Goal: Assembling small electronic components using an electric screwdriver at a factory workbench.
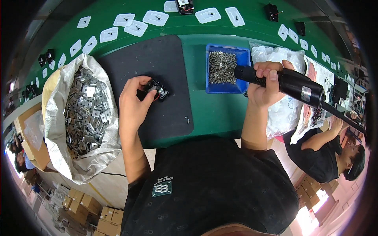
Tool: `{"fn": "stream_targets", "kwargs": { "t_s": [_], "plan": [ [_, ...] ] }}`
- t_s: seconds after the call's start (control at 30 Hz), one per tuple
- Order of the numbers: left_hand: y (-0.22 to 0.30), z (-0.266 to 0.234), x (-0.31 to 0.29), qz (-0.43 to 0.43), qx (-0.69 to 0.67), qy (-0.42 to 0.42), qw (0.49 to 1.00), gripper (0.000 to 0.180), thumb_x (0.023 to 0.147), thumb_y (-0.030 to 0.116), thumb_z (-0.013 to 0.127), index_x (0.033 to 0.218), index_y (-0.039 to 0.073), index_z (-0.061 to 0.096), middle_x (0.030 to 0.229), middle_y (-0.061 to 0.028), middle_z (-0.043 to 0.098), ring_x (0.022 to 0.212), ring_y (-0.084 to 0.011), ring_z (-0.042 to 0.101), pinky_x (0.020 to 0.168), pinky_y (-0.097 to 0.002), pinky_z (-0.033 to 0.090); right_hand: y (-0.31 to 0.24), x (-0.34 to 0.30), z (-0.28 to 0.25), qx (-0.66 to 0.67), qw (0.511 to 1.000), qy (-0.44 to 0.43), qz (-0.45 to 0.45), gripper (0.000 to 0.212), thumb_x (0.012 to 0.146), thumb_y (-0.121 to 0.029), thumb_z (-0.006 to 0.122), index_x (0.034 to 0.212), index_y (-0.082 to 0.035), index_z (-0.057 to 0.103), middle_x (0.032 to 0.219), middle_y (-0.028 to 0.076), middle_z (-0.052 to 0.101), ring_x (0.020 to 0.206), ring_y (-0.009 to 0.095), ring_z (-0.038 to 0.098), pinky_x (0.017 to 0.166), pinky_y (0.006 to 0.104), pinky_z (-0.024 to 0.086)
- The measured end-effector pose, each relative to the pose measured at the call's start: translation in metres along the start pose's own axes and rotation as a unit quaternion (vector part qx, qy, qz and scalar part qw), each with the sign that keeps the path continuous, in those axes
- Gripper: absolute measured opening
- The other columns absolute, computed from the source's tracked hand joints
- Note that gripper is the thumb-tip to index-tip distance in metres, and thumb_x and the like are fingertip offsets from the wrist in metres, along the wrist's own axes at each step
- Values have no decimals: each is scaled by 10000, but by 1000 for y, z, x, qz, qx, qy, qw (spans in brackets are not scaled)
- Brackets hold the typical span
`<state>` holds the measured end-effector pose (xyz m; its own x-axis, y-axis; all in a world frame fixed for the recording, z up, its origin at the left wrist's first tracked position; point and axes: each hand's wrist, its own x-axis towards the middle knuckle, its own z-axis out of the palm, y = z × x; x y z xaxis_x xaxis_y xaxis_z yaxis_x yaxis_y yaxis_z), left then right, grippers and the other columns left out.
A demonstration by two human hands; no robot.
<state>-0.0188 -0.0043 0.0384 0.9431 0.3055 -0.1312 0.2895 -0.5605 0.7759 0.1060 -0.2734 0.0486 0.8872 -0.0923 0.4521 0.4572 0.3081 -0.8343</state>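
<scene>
My left hand [136, 100] pinches a small black plastic assembly [159, 90] with a bit of red wire, over a dark grey mat [169, 118]. In my right hand [267, 80] is a black electric screwdriver [301, 88], held nearly level with its cord trailing off to the right. The screwdriver's front end reaches over a blue bin [228, 90] full of small metal screws [221, 67]. Its tip is hard to make out against the screws. To the left of my left hand, a white woven sack [55, 129] stands open, filled with small bent metal plates [88, 114].
White plastic plates [156, 18] with small dark parts lie along the green bench [212, 114]'s far side, among black assemblies [184, 6]. Clear plastic bags [281, 114] lie right of the bin. A co-worker [321, 153] sits at right. Cardboard boxes [80, 204] stand on the floor.
</scene>
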Motion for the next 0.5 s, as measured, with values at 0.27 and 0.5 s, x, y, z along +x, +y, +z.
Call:
{"fn": "stream_targets", "kwargs": {
  "t_s": [0.27, 0.5],
  "plan": [
    [6, 11, -1, 19, -44, 89, 995, 313, 702, -11, 749, 990, 13, 629, 975, -126, 646, 913, -254, 637, 799, -332, 499, 0, 1, 3, -21, 1000, 0, -12, 418, 844, -84, 613, 1242, -54, 486, 726, 50, 516, 628, 157, 487, 683, 379, 464],
    [-3, 14, -8, 122, 127, 131, 976, 213, 670, 77, 800, 835, 60, 667, 1091, -75, 633, 925, -263, 620, 803, -367, 479, -16, 6, -8, 79, 997, -9, -8, 448, 877, -114, 593, 1304, -99, 457, 748, 28, 491, 619, 153, 487, 680, 369, 459]
  ]
}}
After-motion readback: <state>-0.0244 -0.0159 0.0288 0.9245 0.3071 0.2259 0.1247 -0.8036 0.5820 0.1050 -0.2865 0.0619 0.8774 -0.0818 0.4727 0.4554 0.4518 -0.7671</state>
